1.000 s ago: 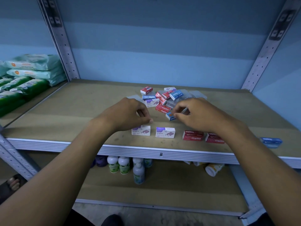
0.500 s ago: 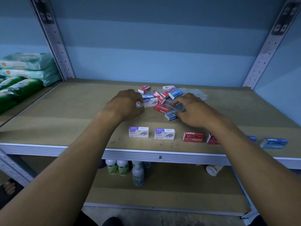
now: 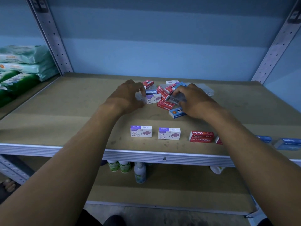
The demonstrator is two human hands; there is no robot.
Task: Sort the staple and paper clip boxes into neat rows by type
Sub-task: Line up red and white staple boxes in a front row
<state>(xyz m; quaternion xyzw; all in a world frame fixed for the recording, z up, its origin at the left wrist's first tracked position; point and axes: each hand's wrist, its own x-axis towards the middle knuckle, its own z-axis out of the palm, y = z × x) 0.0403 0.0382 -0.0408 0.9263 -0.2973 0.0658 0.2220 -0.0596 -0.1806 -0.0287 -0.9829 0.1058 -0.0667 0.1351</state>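
1. The left hand (image 3: pixel 128 97) pinches a clear plastic box (image 3: pixel 141 97) at its fingertips.
2. The right hand (image 3: pixel 196 101) grips another clear box (image 3: pixel 177 98).
3. The unsorted pile (image 3: pixel 164 95) lies between both hands.
4. Two white staple boxes (image 3: pixel 141 131) and a red staple box (image 3: pixel 201 136) line up nearer the person than the hands.

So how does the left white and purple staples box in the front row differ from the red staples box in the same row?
The white and purple box has a pale face with a purple band on top; the red box is red all over with white letters. The top print of the white and purple box reads upright from this view, while that of the red box reads upside down. Both lie flat near the front edge of the shelf, touched by neither hand.
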